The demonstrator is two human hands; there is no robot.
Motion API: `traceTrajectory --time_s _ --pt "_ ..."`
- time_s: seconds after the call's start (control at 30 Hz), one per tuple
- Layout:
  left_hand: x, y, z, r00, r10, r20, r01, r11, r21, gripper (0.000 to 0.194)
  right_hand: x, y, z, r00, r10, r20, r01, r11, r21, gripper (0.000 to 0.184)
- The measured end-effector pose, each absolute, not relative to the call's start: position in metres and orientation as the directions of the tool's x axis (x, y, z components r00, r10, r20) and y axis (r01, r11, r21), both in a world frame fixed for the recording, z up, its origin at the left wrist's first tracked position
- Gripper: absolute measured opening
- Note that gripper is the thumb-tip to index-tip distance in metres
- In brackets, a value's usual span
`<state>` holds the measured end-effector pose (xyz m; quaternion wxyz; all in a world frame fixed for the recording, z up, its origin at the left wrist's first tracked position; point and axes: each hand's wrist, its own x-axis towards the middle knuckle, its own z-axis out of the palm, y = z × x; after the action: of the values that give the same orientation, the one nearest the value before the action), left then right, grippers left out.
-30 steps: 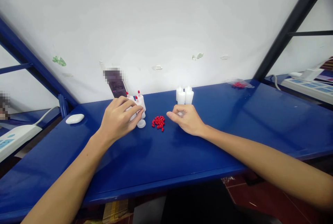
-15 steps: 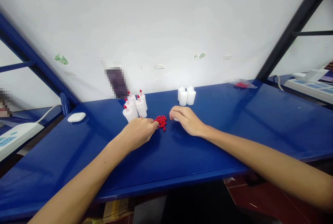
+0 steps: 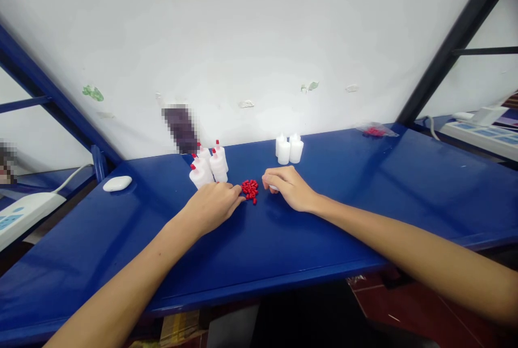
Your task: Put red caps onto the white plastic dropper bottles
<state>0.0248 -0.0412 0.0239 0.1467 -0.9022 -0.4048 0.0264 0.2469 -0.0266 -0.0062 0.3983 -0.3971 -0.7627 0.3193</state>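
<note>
My left hand [image 3: 214,204] lies beside a small pile of red caps [image 3: 250,188], at the pile's left edge. Its fingers are curled in, with the thumb near the lowest caps; what is between the fingertips is hidden. Across the pile, my right hand [image 3: 290,187] is closed around a white plastic bottle [image 3: 274,188], of which only a small part shows below the fingers. Behind my left hand several white bottles with red tips [image 3: 218,166] stand upright in a group. Several white bottles without red tips [image 3: 284,151] stand together behind my right hand.
A clear bag with red pieces [image 3: 376,130] lies at the back right of the blue table [image 3: 259,251]. A white rounded case [image 3: 117,183] sits at the left. White power strips [image 3: 30,207] are beyond both ends, near the blue frame posts. A wall runs along the back.
My left hand has drawn back slightly to the left from the caps, and its thumb shows more clearly. My right hand stays nearly still with the bottle. The view has shifted a little.
</note>
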Motion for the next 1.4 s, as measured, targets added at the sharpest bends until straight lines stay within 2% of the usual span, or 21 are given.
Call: traceTrajectory --time_s 0.1,0.33,0.4,0.5,0.57,0.63,0.7,0.77,0.87,0.97,1.3,1.4 --pt "0.026 -0.041 0.021 0.662 0.745 0.083 0.732 -0.62 -0.284 0.024 0.247 -0.027 -0.006 -0.371 0.857 0.358 0.357 0.488 -0.796 0.036" --pt "0.021 -0.037 0.021 0.745 0.659 0.097 0.667 -0.739 -0.095 0.02 0.247 -0.03 -0.003 -0.387 0.858 0.336 0.36 0.476 -0.802 0.035" --pt "0.02 -0.036 0.021 0.759 0.63 0.165 0.646 -0.76 -0.068 0.022 0.247 -0.031 -0.003 -0.386 0.852 0.354 0.359 0.493 -0.793 0.036" --pt "0.021 -0.034 0.02 0.742 0.531 0.409 0.584 -0.812 -0.004 0.029 0.249 -0.032 -0.004 -0.355 0.837 0.416 0.284 0.52 -0.805 0.044" --pt "0.025 -0.035 0.02 0.646 0.482 0.591 0.537 -0.838 0.097 0.028 0.25 -0.032 -0.005 -0.344 0.837 0.425 0.225 0.513 -0.829 0.049" --pt "0.033 -0.039 0.02 0.499 0.501 0.707 0.474 -0.841 0.261 0.023 0.25 -0.034 -0.006 -0.365 0.838 0.406 0.202 0.497 -0.844 0.051" --pt "0.041 -0.044 0.019 0.384 0.55 0.742 0.379 -0.827 0.416 0.016 0.248 -0.036 -0.004 -0.407 0.818 0.406 0.223 0.52 -0.825 0.05" --pt "0.048 -0.05 0.016 0.359 0.573 0.737 0.281 -0.819 0.5 0.011 0.246 -0.041 -0.002 -0.447 0.774 0.448 0.275 0.595 -0.755 0.049" --pt "0.054 -0.055 0.011 0.427 0.534 0.73 0.212 -0.843 0.494 0.008 0.243 -0.047 0.0 -0.502 0.695 0.515 0.359 0.709 -0.607 0.043" --pt "0.053 -0.056 0.009 0.488 0.494 0.72 0.209 -0.867 0.453 0.008 0.243 -0.05 0.0 -0.534 0.663 0.525 0.398 0.745 -0.535 0.04" --pt "0.052 -0.054 0.005 0.6 0.411 0.687 0.231 -0.91 0.343 0.008 0.241 -0.054 0.001 -0.537 0.709 0.457 0.453 0.699 -0.553 0.024" --pt "0.05 -0.054 0.003 0.644 0.388 0.66 0.252 -0.921 0.296 0.008 0.239 -0.054 -0.001 -0.558 0.692 0.458 0.422 0.712 -0.562 0.026"
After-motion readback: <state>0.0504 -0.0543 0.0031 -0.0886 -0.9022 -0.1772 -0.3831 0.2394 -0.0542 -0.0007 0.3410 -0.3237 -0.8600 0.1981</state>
